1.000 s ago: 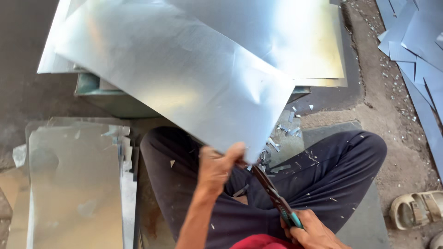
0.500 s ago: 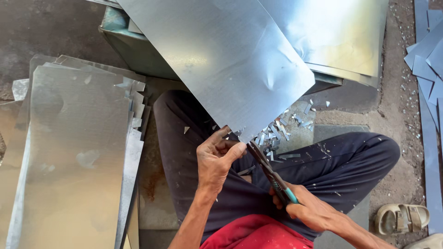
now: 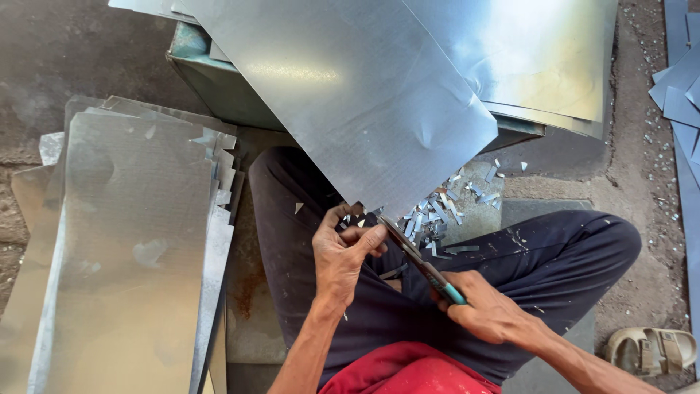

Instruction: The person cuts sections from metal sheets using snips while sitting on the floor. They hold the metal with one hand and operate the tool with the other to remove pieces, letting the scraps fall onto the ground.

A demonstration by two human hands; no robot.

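At the far left a stack of metal sheets (image 3: pixel 124 248) is laid flat on the floor, their near corners seemingly already notched, which suggests a good share of the cutting is done; next to it, the left hand (image 3: pixel 346 255) is seen with its grip pinched on the near corner of the large metal sheet (image 3: pixel 350 102), thumb pressed against curled fingers; that sheet is held tilted, its far part resting on a green box (image 3: pixel 219 84), its near corner over the lap between the dark trousers (image 3: pixel 554 255); just right of the left hand, the tin snips (image 3: pixel 419 263) are set at the sheet's corner, the blades nearly together; the right hand (image 3: pixel 485 314) is wrapped tight around the handles; beyond the snips a heap of small offcuts (image 3: pixel 437 215) is scattered on the floor; more sheets (image 3: pixel 539 58) are piled behind, apparently uncut, so work is judged to remain; at the far right a sandal (image 3: pixel 652 350) is seen.
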